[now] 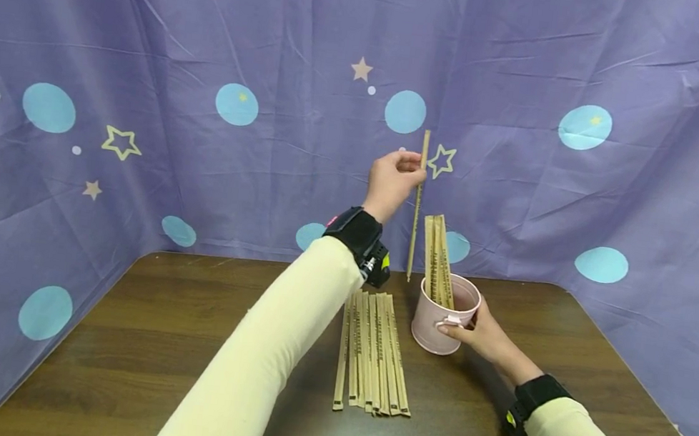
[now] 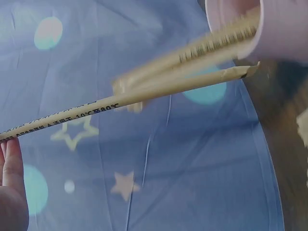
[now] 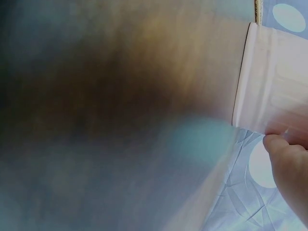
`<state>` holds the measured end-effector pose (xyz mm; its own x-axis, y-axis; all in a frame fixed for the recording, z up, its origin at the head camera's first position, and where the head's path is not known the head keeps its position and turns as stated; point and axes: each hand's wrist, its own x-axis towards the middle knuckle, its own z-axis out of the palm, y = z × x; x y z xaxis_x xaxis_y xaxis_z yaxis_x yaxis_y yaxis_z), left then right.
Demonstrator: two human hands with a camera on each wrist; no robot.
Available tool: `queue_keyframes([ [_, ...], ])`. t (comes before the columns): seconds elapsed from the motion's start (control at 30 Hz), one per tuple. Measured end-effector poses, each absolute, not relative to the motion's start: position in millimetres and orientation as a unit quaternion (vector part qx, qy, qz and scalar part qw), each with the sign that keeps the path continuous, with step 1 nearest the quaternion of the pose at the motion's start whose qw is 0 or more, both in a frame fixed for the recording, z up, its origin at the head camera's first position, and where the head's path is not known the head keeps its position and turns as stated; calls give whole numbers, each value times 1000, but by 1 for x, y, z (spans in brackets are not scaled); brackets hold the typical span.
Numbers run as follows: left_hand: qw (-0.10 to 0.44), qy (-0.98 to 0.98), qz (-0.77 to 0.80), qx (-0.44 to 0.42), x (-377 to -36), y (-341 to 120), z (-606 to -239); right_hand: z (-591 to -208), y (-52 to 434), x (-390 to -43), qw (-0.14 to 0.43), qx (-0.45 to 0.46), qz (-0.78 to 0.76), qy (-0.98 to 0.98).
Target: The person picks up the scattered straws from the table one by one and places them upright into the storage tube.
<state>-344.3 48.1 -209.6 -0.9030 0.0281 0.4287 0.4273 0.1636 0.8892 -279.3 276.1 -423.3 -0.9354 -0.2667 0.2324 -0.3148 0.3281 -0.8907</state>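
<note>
My left hand [image 1: 393, 180] is raised above the table and pinches one paper-wrapped chopstick [image 1: 418, 204] near its top, holding it upright just left of the pink cup [image 1: 434, 328]. In the left wrist view that chopstick [image 2: 120, 103] runs past my fingers [image 2: 12, 163] toward the cup [image 2: 284, 29]. Several wrapped chopsticks [image 1: 438, 260] stand in the cup. My right hand [image 1: 473, 329] grips the cup's side and handle; my thumb [image 3: 288, 168] lies against the cup wall [image 3: 274, 82].
A row of several wrapped chopsticks [image 1: 376, 350] lies flat on the dark wooden table [image 1: 180, 342], left of the cup. A purple cloth with stars and dots [image 1: 209, 87] walls in the back and both sides.
</note>
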Motion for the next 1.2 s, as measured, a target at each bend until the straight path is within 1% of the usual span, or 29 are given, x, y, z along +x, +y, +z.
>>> queue_keyframes([
  [0.3,142,-719,-658,-175,-337,73,-224,-422,276,-278,25,174,543,-821],
  [0.57,113,-726,-653,-181,-335,81,-254,-423,272,-277,21,164,537,-827],
  [0.7,104,-724,-658,-180,-335,82,-272,-422,272,-275,30,163,532,-831],
  [0.87,97,-713,-672,-174,-337,79,-295,-422,273,-275,26,159,539,-827],
  [1.2,81,-753,-634,-157,-341,70,-328,-424,271,-276,29,164,542,-823],
])
